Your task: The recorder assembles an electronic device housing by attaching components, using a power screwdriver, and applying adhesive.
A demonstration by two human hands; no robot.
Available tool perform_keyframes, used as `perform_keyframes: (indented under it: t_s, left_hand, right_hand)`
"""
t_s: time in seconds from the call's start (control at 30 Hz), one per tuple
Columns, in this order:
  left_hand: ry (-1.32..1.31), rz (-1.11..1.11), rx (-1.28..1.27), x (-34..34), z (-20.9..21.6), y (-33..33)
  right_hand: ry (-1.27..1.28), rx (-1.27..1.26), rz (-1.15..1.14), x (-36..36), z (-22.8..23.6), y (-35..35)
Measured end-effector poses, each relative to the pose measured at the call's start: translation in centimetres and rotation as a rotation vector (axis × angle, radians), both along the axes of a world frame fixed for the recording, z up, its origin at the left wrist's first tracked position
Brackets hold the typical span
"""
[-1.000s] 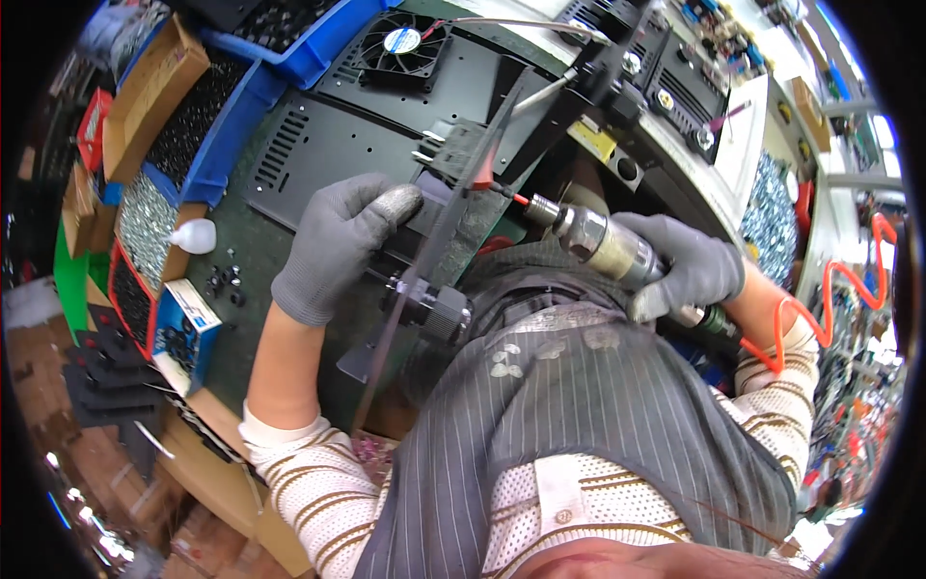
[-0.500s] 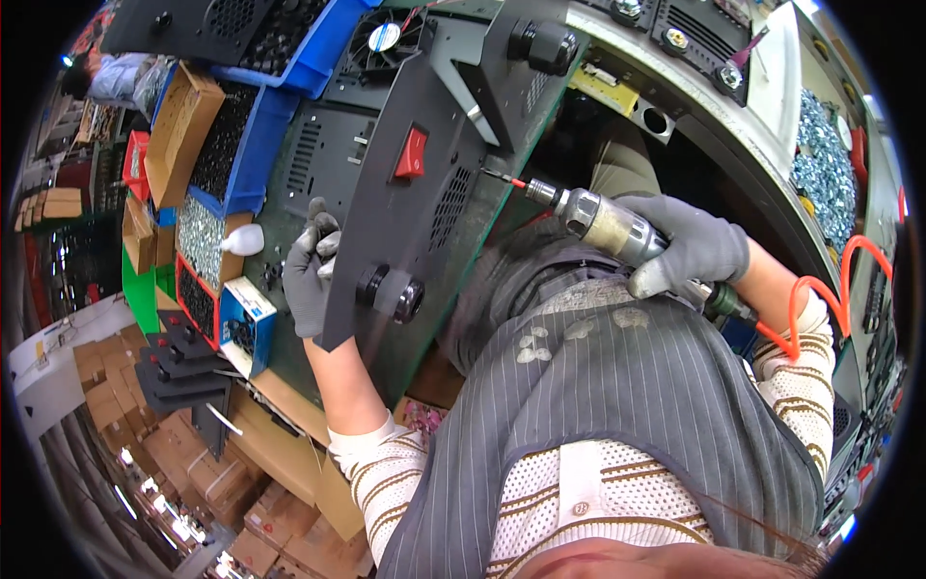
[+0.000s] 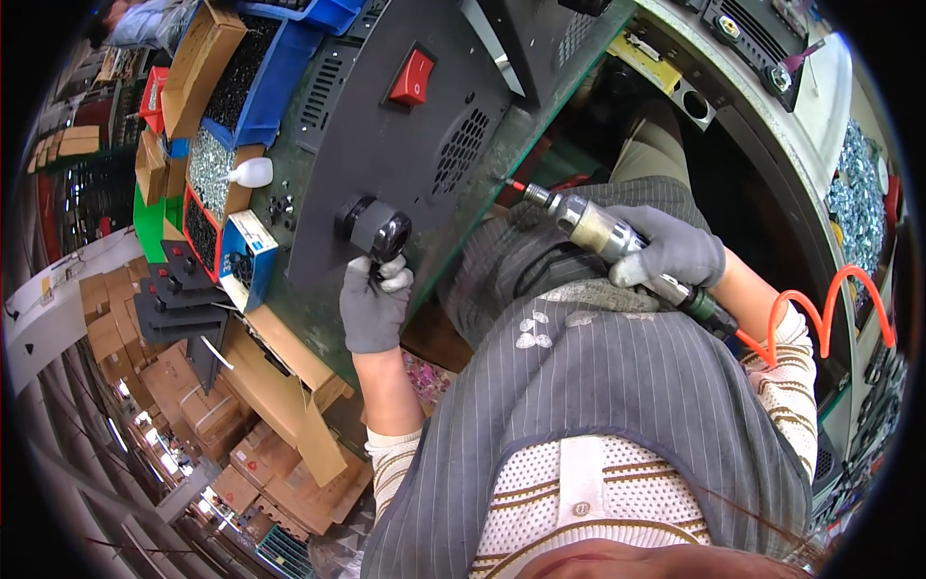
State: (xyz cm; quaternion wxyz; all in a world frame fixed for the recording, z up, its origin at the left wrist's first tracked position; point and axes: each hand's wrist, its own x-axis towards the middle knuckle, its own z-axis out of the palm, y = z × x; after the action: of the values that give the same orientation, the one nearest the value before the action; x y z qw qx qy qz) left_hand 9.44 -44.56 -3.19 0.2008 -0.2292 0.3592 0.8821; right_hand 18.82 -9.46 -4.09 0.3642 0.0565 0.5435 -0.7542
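My right hand (image 3: 670, 253), in a grey glove, is wrapped round a pneumatic screwdriver (image 3: 600, 230). Its bit points left, toward the edge of a black metal panel (image 3: 415, 145). The panel stands tilted on the bench and carries a red rocker switch (image 3: 412, 77), a honeycomb vent and a round black fitting (image 3: 378, 230). Just below that fitting is my gloved left hand (image 3: 376, 307), its fingers curled in a pinch. Something small and dark shows between the fingertips, too little to name; whether they touch the fitting I cannot tell.
Bins of small parts line the left, among them a blue bin (image 3: 275, 92) and a blue-and-white box (image 3: 249, 261). A white bottle (image 3: 253, 173) stands near loose black pieces (image 3: 281, 210). An orange coiled hose (image 3: 826, 318) trails right. Cardboard boxes (image 3: 183, 386) are stacked lower left.
My left hand has come from behind the panel to the near side, below the round fitting. The panel now shows its front more fully. The screwdriver has drawn slightly away from the panel.
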Motion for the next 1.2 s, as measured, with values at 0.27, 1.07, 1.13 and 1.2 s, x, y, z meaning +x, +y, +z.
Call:
perform_keyframes:
  t_s: [0.27,1.07,1.13,1.2]
  left_hand:
    - [0.023,-0.357,-0.022,2.5,1.3,5.2]
    - [-0.068,-0.26,0.451,3.2,0.0,8.3]
    - [-0.046,-0.249,0.382,3.2,0.2,8.4]
    - [-0.025,-0.237,0.314,3.4,0.7,8.9]
  right_hand:
    - [0.21,-0.141,0.126,0.0,2.6,-2.4]
    - [0.323,-0.019,0.112,1.2,1.6,-2.1]
    - [0.317,0.003,0.101,1.2,1.9,-2.1]
    - [0.342,-0.05,0.055,1.0,2.4,-2.2]
